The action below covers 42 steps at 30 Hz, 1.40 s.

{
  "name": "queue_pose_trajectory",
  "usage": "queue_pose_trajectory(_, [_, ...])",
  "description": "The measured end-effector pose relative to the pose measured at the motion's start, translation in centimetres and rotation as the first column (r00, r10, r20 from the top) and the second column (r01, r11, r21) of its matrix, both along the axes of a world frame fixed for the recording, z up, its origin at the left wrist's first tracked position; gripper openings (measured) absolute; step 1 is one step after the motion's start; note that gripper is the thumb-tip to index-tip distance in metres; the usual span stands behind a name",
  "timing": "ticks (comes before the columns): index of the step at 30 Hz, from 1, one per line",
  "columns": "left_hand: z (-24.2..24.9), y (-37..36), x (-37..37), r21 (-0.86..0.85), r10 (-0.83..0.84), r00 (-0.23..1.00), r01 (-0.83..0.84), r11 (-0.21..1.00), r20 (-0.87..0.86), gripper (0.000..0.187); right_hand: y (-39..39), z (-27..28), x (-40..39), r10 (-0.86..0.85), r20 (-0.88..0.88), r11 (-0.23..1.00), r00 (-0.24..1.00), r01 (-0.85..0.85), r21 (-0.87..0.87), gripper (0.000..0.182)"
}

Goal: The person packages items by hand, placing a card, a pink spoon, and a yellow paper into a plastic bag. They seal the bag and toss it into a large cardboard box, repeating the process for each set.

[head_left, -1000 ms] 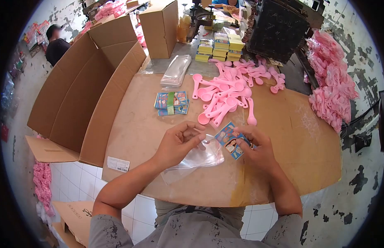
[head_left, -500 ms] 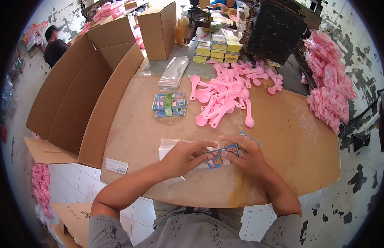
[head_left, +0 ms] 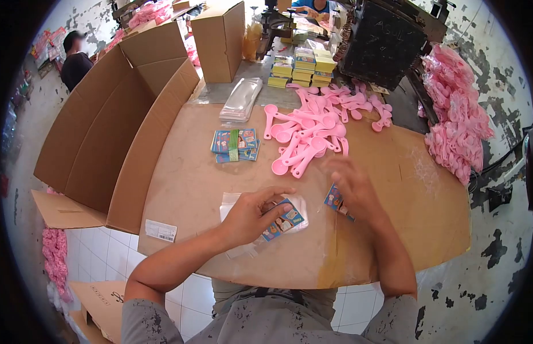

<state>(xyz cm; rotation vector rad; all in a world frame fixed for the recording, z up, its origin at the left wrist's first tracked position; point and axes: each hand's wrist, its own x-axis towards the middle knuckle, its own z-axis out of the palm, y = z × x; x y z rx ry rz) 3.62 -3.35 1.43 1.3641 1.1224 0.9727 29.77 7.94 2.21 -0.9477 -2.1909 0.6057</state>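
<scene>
A small blue printed card (head_left: 282,221) is pinched between the thumb and fingers of my left hand (head_left: 252,217). Under that hand lie clear plastic bags (head_left: 235,250) on the cardboard table cover. My right hand (head_left: 358,192), its fingers smeared by motion, is at the near edge of a pile of pink scoops (head_left: 309,135). It overlaps the nearest scoop, hiding its bowl. More printed cards (head_left: 335,200) lie beneath my right palm, partly covered by it.
A banded card stack (head_left: 235,145) and a pile of clear bags (head_left: 241,100) lie farther back. An open carton (head_left: 114,126) stands left. Card stacks (head_left: 304,67) and a black machine (head_left: 381,46) are behind; bagged pink scoops (head_left: 458,114) hang right. Two people sit beyond.
My right hand has let go of the card and moved forward to the scoops. The card stays in my left hand, now turned more upright in view.
</scene>
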Motion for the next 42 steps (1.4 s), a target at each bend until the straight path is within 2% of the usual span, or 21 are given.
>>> queue_pose_trajectory(1, [0.1,0.1,-0.1,-0.012,-0.001,1.0,0.001,1.0,0.012,0.037,1.2,-0.2,1.0,-0.137,0.108,0.975,0.985,0.115,0.189,0.024])
queue_pose_trajectory(4, [-1.0,0.4,-0.3,0.032,-0.002,0.997,0.0,0.999,0.076,0.037,3.0,-1.6,4.4,-0.24,0.26,0.954,0.935,0.178,0.24,0.021])
queue_pose_trajectory(5, [-1.1,0.4,-0.3,0.057,0.0,0.994,-0.006,0.998,0.106,0.037,3.2,-1.0,5.2,-0.277,0.306,0.955,0.911,0.225,0.194,0.021])
queue_pose_trajectory(7, [-0.8,0.4,-0.5,-0.006,-0.018,0.994,0.019,1.0,0.106,0.036,3.2,-0.2,6.4,-0.336,0.406,0.941,0.85,0.325,0.1,0.021])
queue_pose_trajectory(10, [-0.4,0.4,-0.5,-0.093,-0.037,0.992,0.048,0.994,0.121,0.035,3.5,-0.8,6.7,-0.381,0.193,0.921,0.904,0.389,-0.003,0.024])
queue_pose_trajectory(13, [-0.4,0.2,-0.4,-0.122,-0.034,0.986,0.054,0.991,0.164,0.035,4.0,-2.3,6.4,-0.399,0.154,0.914,0.904,0.381,0.138,0.03])
queue_pose_trajectory(16, [0.2,0.1,-0.3,-0.098,-0.037,0.972,0.061,0.993,0.231,0.035,0.8,0.8,3.0,-0.298,-0.061,0.951,0.953,0.291,-0.101,0.037])
queue_pose_trajectory(17, [0.3,0.0,-0.2,-0.089,-0.039,0.965,0.064,0.994,0.258,0.034,0.1,0.8,2.2,-0.218,-0.225,0.962,0.95,0.17,-0.214,0.04])
queue_pose_trajectory(19, [0.1,-0.1,-0.1,-0.095,-0.048,0.967,0.074,0.993,0.25,0.034,-1.4,0.6,1.0,-0.109,-0.546,0.923,0.831,-0.119,-0.366,0.045])
queue_pose_trajectory(22, [-0.1,-0.2,0.2,-0.097,-0.055,0.978,0.076,0.992,0.201,0.033,-3.5,1.3,-1.0,-0.118,-0.645,0.907,0.755,-0.182,-0.379,0.045])
queue_pose_trajectory(25, [-0.1,-0.2,0.2,-0.108,-0.059,0.981,0.08,0.991,0.183,0.033,-4.0,1.8,-1.6,-0.13,-0.666,0.908,0.735,-0.181,-0.377,0.046])
queue_pose_trajectory(28, [-0.7,-0.2,0.3,-0.082,-0.065,0.976,0.084,0.993,0.207,0.033,-4.4,0.8,-1.5,-0.124,-0.601,0.893,0.789,-0.175,-0.415,0.049])
queue_pose_trajectory(31, [-1.2,-0.1,0.5,-0.066,-0.049,0.968,0.067,0.996,0.244,0.033,-4.9,-0.1,-1.9,-0.087,-0.643,0.893,0.761,-0.226,-0.389,0.051])
queue_pose_trajectory(34, [-1.1,0.2,0.3,-0.073,-0.036,0.977,0.053,0.996,0.211,0.033,-5.7,-0.4,-2.5,-0.106,-0.669,0.895,0.736,-0.223,-0.387,0.048])
queue_pose_trajectory(37, [-1.0,0.3,0.0,-0.057,-0.045,0.974,0.059,0.997,0.22,0.032,-6.1,-1.8,-2.4,-0.026,-0.638,0.866,0.77,-0.301,-0.398,0.041])
queue_pose_trajectory(39, [0.0,0.4,0.0,-0.081,-0.042,0.971,0.062,0.995,0.234,0.032,-4.8,-0.9,-1.5,0.312,-0.338,0.919,0.888,-0.372,-0.129,0.041])
queue_pose_trajectory(40, [0.8,0.3,0.0,-0.117,-0.031,0.972,0.06,0.991,0.234,0.032,-4.5,-0.5,-1.3,0.433,-0.134,0.9,0.892,-0.437,-0.003,0.041])
queue_pose_trajectory(42, [1.1,0.2,-0.2,-0.142,-0.036,0.964,0.075,0.987,0.262,0.031,-4.8,0.0,-1.6,0.271,-0.416,0.894,0.868,-0.388,-0.226,0.037])
